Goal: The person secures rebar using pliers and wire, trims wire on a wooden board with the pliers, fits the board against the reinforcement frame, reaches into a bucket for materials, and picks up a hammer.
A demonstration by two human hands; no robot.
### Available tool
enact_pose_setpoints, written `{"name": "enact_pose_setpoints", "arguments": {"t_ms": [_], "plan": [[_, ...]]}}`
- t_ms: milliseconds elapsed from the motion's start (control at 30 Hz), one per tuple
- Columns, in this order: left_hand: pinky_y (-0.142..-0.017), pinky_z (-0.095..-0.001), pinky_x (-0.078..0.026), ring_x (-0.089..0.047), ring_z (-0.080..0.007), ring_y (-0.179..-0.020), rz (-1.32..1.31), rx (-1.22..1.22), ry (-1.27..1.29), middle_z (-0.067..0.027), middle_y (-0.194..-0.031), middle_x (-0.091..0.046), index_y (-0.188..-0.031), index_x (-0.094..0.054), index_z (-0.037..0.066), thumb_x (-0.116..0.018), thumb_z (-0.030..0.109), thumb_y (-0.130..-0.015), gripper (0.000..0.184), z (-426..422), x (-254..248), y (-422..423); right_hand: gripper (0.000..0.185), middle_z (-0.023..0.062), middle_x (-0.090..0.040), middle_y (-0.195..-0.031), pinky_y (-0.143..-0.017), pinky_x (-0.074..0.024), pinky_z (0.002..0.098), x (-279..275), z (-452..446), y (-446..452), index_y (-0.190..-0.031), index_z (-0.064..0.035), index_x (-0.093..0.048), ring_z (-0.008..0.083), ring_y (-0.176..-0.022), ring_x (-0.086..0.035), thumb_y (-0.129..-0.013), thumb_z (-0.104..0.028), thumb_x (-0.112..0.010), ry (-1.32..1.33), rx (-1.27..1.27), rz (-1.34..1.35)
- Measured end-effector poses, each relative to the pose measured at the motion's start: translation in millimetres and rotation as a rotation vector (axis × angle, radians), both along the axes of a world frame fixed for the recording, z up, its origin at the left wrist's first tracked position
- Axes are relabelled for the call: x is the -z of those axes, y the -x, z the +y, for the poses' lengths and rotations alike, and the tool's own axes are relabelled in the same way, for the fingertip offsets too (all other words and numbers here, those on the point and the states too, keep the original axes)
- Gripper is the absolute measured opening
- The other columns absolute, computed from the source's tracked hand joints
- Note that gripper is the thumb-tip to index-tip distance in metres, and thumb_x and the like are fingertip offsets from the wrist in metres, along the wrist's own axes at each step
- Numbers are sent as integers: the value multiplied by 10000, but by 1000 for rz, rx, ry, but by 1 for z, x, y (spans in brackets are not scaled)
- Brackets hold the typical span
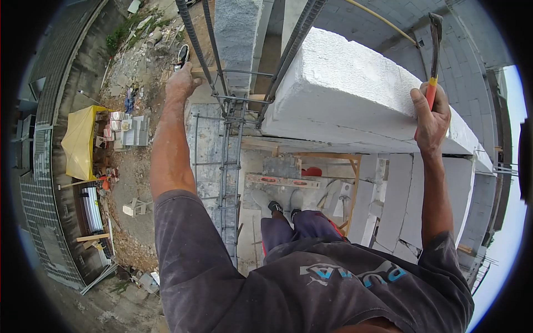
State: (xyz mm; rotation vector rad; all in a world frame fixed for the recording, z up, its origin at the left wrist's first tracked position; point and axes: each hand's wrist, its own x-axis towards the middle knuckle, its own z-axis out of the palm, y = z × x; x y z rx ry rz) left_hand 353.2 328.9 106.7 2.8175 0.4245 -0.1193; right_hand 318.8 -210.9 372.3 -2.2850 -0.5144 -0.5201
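A hammer with a dark metal head and a red and yellow handle is held upright in my right hand, fingers wrapped round the grip. That hand is over the long white block on top of the wall. My left arm reaches forward past the upright steel bars. At its end, my left hand is closed next to the end of a short wooden strip. What its fingers hold, if anything, is hidden. A dark and white oval object shows just beyond it.
A tied rebar cage runs down beside the wall. Near my feet lie a red spirit level and another hammer on boards. Far below on the left are rubble ground and a yellow tarp.
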Motion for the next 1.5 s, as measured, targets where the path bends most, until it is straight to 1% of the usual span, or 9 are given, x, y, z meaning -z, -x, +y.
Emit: {"name": "enact_pose_setpoints", "arguments": {"t_ms": [500,700,800,967,1033,1100,1167,1367,1500], "plan": [[-879,-526,-499,-647,-404,-1092,10,-12,-11,-188,-1117,-695,-1161,-529,127,-794,393,-828,502,-3,-2,1,361,-26,-423,-724,-594,-370,268,2,-5,-2,-844,-114,-542,83,-660,-408,-937,-415,-719,14,5,-6],[-901,-518,-504,-652,-383,-1109,67,-206,9,-177,-1150,-697,-1244,-584,186,-806,427,-811,543,-23,-31,25,352,-23,-442,-732,-604,-386,270,2,-8,-2,-858,-112,-553,87,-675,-433,-937,-412,-720,-3,-24,-4],[-901,-495,-503,-663,-391,-1069,-108,-402,31,-171,-1121,-711,-1238,-627,175,-806,417,-816,518,-12,-31,50,348,-21,-447,-738,-613,-396,274,1,-8,-2,-870,-109,-563,91,-680,-438,-932,-409,-727,-39,-54,16],[-838,-433,-509,-687,-299,-907,-580,-767,385,-133,-942,-721,-1092,-671,54,-820,391,-826,455,41,-7,120,350,-19,-455,-762,-620,-403,274,4,-8,0,-880,-101,-571,100,-681,-436,-925,-405,-740,-122,-40,22],[-809,-398,-530,-674,-270,-884,-679,-862,530,-120,-1001,-698,-1182,-632,64,-830,427,-819,550,22,-41,165,345,-16,-476,-799,-621,-416,271,7,-12,-3,-886,-96,-573,98,-688,-452,-924,-395,-741,-173,-42,4],[-791,-360,-550,-666,-300,-923,-887,-1053,969,-153,-1148,-652,-1323,-535,62,-817,448,-833,685,12,-34,214,334,-1,-500,-864,-631,-445,271,8,-12,-4,-897,-85,-585,98,-700,-488,-924,-379,-743,-260,-54,-11],[-820,-356,-569,-640,-330,-1039,-793,-1332,1286,-185,-1282,-575,-1418,-421,39,-810,457,-840,812,-38,-73,263,318,26,-529,-957,-650,-491,273,7,-12,-3,-912,-69,-608,99,-718,-544,-924,-356,-744,-373,-68,-27],[-928,-405,-562,-596,-309,-1190,-848,-1253,2205,-201,-1312,-570,-1443,-418,57,-764,512,-847,826,-154,-47,388,296,99,-439,-1229,-744,-591,286,14,-27,-7,-945,-37,-656,138,-786,-645,-921,-319,-743,-653,-49,82],[-922,-395,-547,-616,-233,-1154,-940,-1021,2366,-146,-1359,-572,-1442,-434,79,-761,484,-856,784,-236,-37,431,334,102,-392,-1258,-824,-634,318,1,-33,-5,-1017,-16,-671,172,-920,-650,-925,-331,-737,-783,-76,167]]}}
